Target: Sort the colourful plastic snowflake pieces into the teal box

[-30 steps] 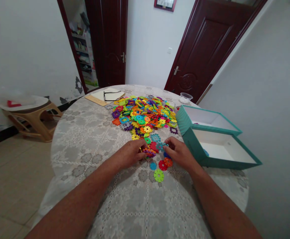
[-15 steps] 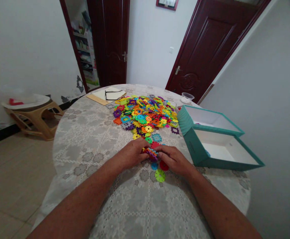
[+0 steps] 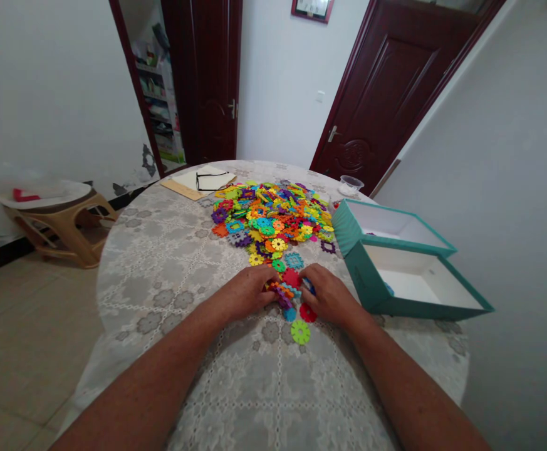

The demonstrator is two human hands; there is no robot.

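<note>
My left hand [image 3: 256, 289] is closed around a small cluster of joined interlocking plastic pieces [image 3: 283, 292] in orange, purple, light blue and red. To its right, my right hand [image 3: 326, 294] pinches a dark blue piece [image 3: 309, 286], mostly hidden by the fingers. The two hands are slightly apart. On the tablecloth about them lie a red piece [image 3: 291, 277], a light blue disc [image 3: 290, 314], a dark red disc [image 3: 307, 312] and a lime green notched disc [image 3: 300, 332]. A light blue square frame piece [image 3: 294, 260] lies just beyond.
A large heap of colourful pieces [image 3: 273, 213] covers the table's far middle. An open teal box [image 3: 371, 275] stands at right, with a clear plastic tub [image 3: 351, 183] behind it. Glasses [image 3: 212, 181] rest on papers [image 3: 182, 186] at far left. A stool [image 3: 66, 225] stands left of the table.
My right hand has moved a little right, away from the cluster, and a dark blue piece now shows in its fingers. The cluster stays in my left hand, slightly turned.
</note>
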